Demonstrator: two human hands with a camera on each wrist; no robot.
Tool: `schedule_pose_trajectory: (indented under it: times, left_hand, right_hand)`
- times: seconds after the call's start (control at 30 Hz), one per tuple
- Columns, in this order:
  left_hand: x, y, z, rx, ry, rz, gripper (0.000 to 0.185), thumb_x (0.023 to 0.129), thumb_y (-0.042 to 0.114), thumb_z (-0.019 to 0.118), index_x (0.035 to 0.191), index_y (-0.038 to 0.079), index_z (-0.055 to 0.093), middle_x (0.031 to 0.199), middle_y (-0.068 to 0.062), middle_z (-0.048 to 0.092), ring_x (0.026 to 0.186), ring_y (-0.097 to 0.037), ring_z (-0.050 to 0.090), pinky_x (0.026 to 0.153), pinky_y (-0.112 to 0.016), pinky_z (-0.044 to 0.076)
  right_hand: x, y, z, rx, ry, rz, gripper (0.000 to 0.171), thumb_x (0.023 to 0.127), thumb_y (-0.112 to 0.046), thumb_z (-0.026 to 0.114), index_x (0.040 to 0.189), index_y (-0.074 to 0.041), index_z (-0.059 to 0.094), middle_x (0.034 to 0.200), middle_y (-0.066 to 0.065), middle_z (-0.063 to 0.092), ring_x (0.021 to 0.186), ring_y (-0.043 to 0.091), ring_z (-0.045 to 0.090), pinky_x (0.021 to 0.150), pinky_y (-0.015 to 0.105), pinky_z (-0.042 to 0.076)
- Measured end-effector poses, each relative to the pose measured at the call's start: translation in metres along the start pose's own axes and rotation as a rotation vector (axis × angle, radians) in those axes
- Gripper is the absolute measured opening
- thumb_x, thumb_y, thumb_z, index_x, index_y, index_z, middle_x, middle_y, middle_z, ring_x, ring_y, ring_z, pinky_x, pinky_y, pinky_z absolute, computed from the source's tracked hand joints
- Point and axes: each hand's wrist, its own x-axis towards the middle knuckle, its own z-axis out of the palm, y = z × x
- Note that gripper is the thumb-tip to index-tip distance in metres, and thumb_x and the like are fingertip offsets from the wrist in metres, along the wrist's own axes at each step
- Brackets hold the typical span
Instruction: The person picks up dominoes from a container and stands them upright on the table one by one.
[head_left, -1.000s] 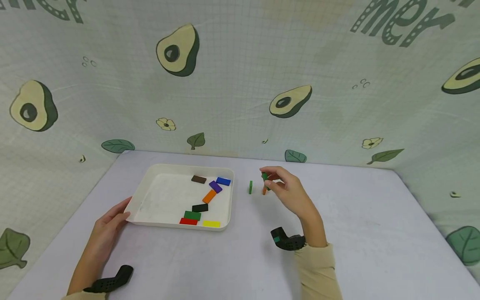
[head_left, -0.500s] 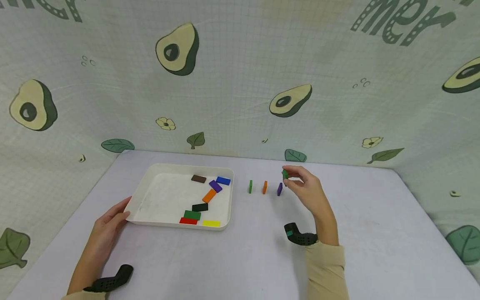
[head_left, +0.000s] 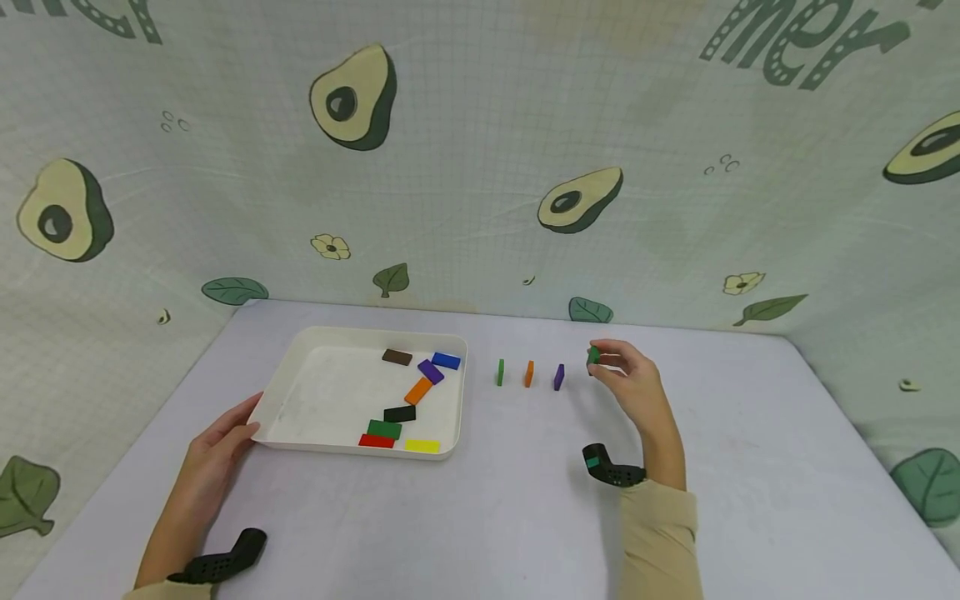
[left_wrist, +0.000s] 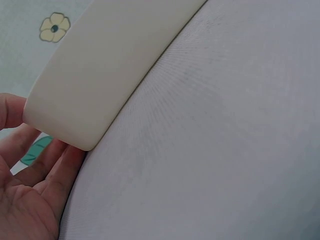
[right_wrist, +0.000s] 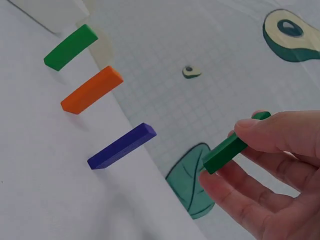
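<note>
From the head view, a pale lilac table is walled in on three sides by an avocado-print cloth; the right hand pinches a dark green block just right of an upright row of green block, orange block and purple block, while the left hand lies with straight fingers against the near left corner of the white tray. The left wrist view shows that tray corner touching the relaxed fingers on the table. The right wrist view shows thumb and fingertips gripping the dark green block above the table.
</note>
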Motion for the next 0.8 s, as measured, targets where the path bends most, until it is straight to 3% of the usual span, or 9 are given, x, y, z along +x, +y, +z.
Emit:
schedule_pose_trajectory:
  times: [0.13,0.23,0.43,0.6,0.8]
  left_hand:
    - [0.000,0.000,0.000,0.004,0.003,0.000,0.056,0.094,0.024,0.055,0.144,0.008,0.035,0.134,0.017,0.046,0.106,0.017,0.047,0.083,-0.001,0.038]
    - [0.001,0.000,0.001,0.006,0.006,-0.009,0.057,0.094,0.025,0.055,0.144,0.008,0.034,0.133,0.017,0.046,0.106,0.017,0.047,0.083,-0.001,0.038]
    - [0.002,0.000,0.001,0.015,0.012,-0.019,0.058,0.094,0.025,0.055,0.144,0.007,0.033,0.132,0.019,0.046,0.106,0.018,0.047,0.083,-0.001,0.038]
    - [0.002,-0.001,0.000,0.027,0.011,-0.018,0.058,0.094,0.027,0.055,0.144,0.009,0.034,0.138,0.015,0.043,0.106,0.018,0.046,0.082,0.000,0.038]
    - [0.001,-0.001,0.000,0.059,0.021,-0.026,0.057,0.094,0.030,0.055,0.144,0.012,0.035,0.145,0.011,0.038,0.108,0.018,0.044,0.081,0.000,0.037]
  right_hand:
    - [0.003,0.009,0.001,-0.017,0.006,0.060,0.039,0.090,-0.009,0.059,0.127,-0.001,0.051,0.122,0.015,0.056,0.114,0.024,0.052,0.087,0.015,0.045]
    - [0.004,0.015,0.003,-0.026,0.007,0.094,0.039,0.090,-0.008,0.059,0.127,-0.001,0.050,0.124,0.016,0.056,0.115,0.025,0.051,0.092,0.027,0.045]
    - [0.005,0.023,0.005,-0.024,0.015,0.152,0.039,0.089,-0.008,0.060,0.126,-0.003,0.051,0.125,0.018,0.055,0.117,0.028,0.050,0.100,0.042,0.038]
    - [0.006,0.029,0.006,-0.048,0.015,0.204,0.039,0.089,-0.009,0.059,0.126,-0.004,0.051,0.125,0.018,0.055,0.118,0.028,0.050,0.098,0.040,0.040]
    - [0.007,0.033,0.007,-0.076,0.017,0.226,0.038,0.089,-0.008,0.059,0.125,-0.004,0.051,0.124,0.018,0.055,0.115,0.026,0.052,0.084,0.025,0.048]
